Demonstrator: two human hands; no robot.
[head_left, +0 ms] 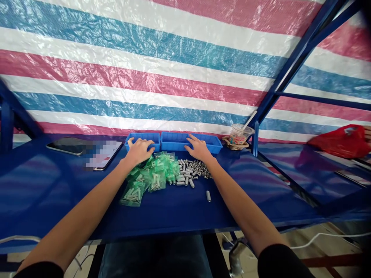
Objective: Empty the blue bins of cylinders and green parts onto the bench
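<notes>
Hands rested at two blue bins (174,142) on the counter (174,208).
Left hand (139,151) and right hand (198,148) lay loosely spread, holding nothing, touching the bin fronts; green packets (150,175) and loose metal cylinders (191,172) sat just beneath, seemingly awaiting sorting; a pinch grip looked needed.

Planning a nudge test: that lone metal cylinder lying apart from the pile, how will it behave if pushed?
The lone cylinder lies on its side on the smooth blue table, so it would probably roll. It looks like rigid metal, likely stiff, perhaps heavy for its size. Its shiny surface may be slippery.
</notes>
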